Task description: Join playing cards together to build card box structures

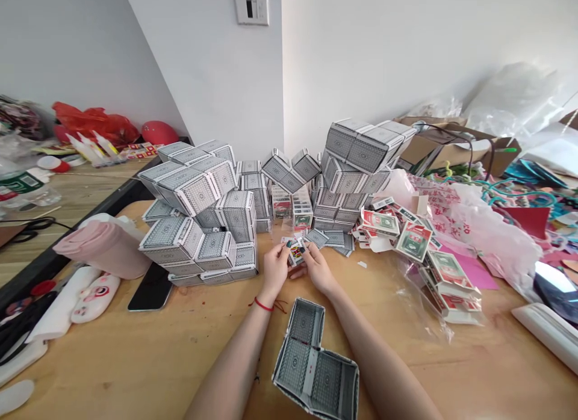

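Both hands meet at mid-table around a playing card (296,253) with a face-card picture. My left hand (275,266) pinches its left side, and my right hand (318,268) grips its right side. Whether it is one card or several, I cannot tell. Just beyond my fingers lie loose grey-backed cards (335,238). Between my forearms rests an L-shaped open form (300,354) made of folded cards. Stacks of box-like blocks made from cards stand at the left (198,227) and right (356,161), with a V-shaped piece (291,172) between them.
Red and green card boxes (413,239) lie piled on the right, beside crumpled plastic bags (469,218). A phone (151,287), a pink roll (103,245) and a white case (96,298) are on the left. Card decks (301,209) stand at the back centre.
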Tool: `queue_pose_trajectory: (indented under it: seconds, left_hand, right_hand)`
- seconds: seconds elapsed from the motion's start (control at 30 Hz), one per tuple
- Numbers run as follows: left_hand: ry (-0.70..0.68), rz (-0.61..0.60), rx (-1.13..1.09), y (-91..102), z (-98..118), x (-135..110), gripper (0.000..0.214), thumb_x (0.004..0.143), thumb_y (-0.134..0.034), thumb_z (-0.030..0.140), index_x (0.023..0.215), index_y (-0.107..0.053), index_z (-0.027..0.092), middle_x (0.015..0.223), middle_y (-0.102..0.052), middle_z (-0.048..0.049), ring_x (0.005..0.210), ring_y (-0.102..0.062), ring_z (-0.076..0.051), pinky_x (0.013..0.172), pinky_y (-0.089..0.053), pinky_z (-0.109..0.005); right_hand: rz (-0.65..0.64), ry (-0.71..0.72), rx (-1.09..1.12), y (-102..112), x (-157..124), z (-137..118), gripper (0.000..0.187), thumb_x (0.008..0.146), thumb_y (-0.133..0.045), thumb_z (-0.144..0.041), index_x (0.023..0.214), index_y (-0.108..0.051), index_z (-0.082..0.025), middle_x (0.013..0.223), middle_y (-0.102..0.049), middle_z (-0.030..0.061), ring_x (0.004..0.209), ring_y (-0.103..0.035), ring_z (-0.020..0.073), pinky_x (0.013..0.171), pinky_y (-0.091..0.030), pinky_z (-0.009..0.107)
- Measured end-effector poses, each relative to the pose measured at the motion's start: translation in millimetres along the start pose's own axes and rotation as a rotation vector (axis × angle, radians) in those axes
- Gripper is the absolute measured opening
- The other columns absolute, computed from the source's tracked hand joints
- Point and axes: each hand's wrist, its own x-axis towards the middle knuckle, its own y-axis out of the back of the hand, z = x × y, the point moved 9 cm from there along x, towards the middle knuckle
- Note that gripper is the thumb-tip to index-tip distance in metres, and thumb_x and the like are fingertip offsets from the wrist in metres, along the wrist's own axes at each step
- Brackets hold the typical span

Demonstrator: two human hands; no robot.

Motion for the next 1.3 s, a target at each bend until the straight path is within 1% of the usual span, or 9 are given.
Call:
queue_pose_trajectory:
  seconds: [0.17, 0.33, 0.5, 0.67, 0.87, 1.0, 1.1, 1.2, 1.3]
  left_hand:
    - [-0.114, 0.028, 0.191, 4.9, 9, -1, 0.027, 0.078, -0.047, 0.035, 0.078, -0.064, 0.014, 0.071, -0.064, -0.0035, 0.063, -0.053, -0.013, 0.059, -0.038, -0.021]
    - [-0.084, 0.041, 0.188, 4.3, 2, 1, 0.037, 0.083, -0.037, 0.040, 0.093, -0.061, 0.015, 0.085, -0.065, -0.0078, 0.070, -0.057, -0.015, 0.060, -0.040, -0.022]
    - [-0.107, 0.048, 0.415, -0.2, 1, -1, 0.037, 0.084, -0.033, 0.040, 0.073, -0.057, 0.015, 0.063, -0.061, -0.0046, 0.055, -0.052, -0.013, 0.051, -0.033, -0.021]
    - [-0.173, 0.062, 0.619, -2.7, 11, -6, 0.042, 0.084, -0.032, 0.038, 0.052, -0.049, 0.016, 0.049, -0.055, -0.0038, 0.045, -0.046, -0.011, 0.046, -0.026, -0.022]
    - [-0.092, -0.036, 0.407, -8.7, 6, -9, 0.045, 0.084, -0.030, 0.041, 0.049, -0.043, 0.017, 0.039, -0.049, 0.0000, 0.036, -0.046, -0.009, 0.040, -0.030, -0.020]
    - [-0.063, -0.069, 0.312, -11.6, 1, -7, 0.046, 0.084, -0.029, 0.044, 0.051, -0.045, 0.017, 0.038, -0.049, 0.0009, 0.035, -0.047, -0.009, 0.039, -0.033, -0.020]
    - [-0.053, -0.074, 0.278, -11.7, -3, -5, 0.046, 0.084, -0.029, 0.046, 0.054, -0.049, 0.016, 0.041, -0.051, 0.0002, 0.038, -0.050, -0.010, 0.040, -0.036, -0.020]
    - [-0.038, -0.056, 0.222, -9.5, -6, -4, 0.039, 0.083, -0.033, 0.045, 0.071, -0.054, 0.015, 0.048, -0.055, 0.0003, 0.040, -0.052, -0.010, 0.040, -0.039, -0.020]
    - [-0.055, -0.018, 0.146, -5.5, -3, -4, 0.031, 0.079, -0.044, 0.040, 0.100, -0.049, 0.017, 0.072, -0.062, -0.0021, 0.045, -0.054, -0.009, 0.039, -0.042, -0.019]
  right_hand:
    - [-0.068, -0.067, -0.091, 2, 1, 5, 0.031, 0.070, -0.056, -0.045, 0.077, -0.044, -0.017, 0.060, -0.062, -0.0001, 0.047, -0.061, 0.0136, 0.044, -0.050, 0.024]
    - [-0.040, -0.047, -0.100, 4, 3, 6, 0.034, 0.073, -0.048, -0.052, 0.074, -0.041, -0.019, 0.053, -0.061, -0.0008, 0.036, -0.055, 0.0119, 0.036, -0.044, 0.022]
    - [-0.011, 0.026, -0.084, 2, 1, 0, 0.031, 0.073, -0.050, -0.051, 0.082, -0.038, -0.023, 0.054, -0.060, -0.0046, 0.040, -0.056, 0.0127, 0.036, -0.043, 0.022]
    - [0.055, 0.024, -0.284, 7, -1, -2, 0.036, 0.077, -0.037, -0.058, 0.075, -0.038, -0.022, 0.035, -0.048, -0.0087, 0.023, -0.040, 0.0094, 0.026, -0.027, 0.018]
    - [0.131, 0.114, -0.404, 11, -4, -16, 0.040, 0.076, -0.040, -0.058, 0.060, -0.036, -0.022, 0.028, -0.033, -0.0098, 0.022, -0.031, 0.0077, 0.027, -0.017, 0.019]
    - [0.139, 0.133, -0.370, 12, -3, -18, 0.038, 0.076, -0.042, -0.057, 0.062, -0.038, -0.021, 0.034, -0.038, -0.0084, 0.026, -0.033, 0.0075, 0.029, -0.020, 0.019]
    - [0.136, 0.173, -0.324, 12, -1, -20, 0.030, 0.074, -0.050, -0.050, 0.075, -0.044, -0.020, 0.041, -0.044, -0.0078, 0.032, -0.038, 0.0079, 0.033, -0.027, 0.019]
    - [0.190, 0.214, -0.314, 18, 0, -22, 0.032, 0.071, -0.056, -0.043, 0.090, -0.045, -0.020, 0.046, -0.045, -0.0085, 0.035, -0.038, 0.0079, 0.035, -0.029, 0.019]
    - [0.242, 0.217, -0.348, 22, -1, -21, 0.030, 0.073, -0.053, -0.043, 0.091, -0.049, -0.019, 0.048, -0.044, -0.0078, 0.035, -0.037, 0.0078, 0.035, -0.030, 0.020]
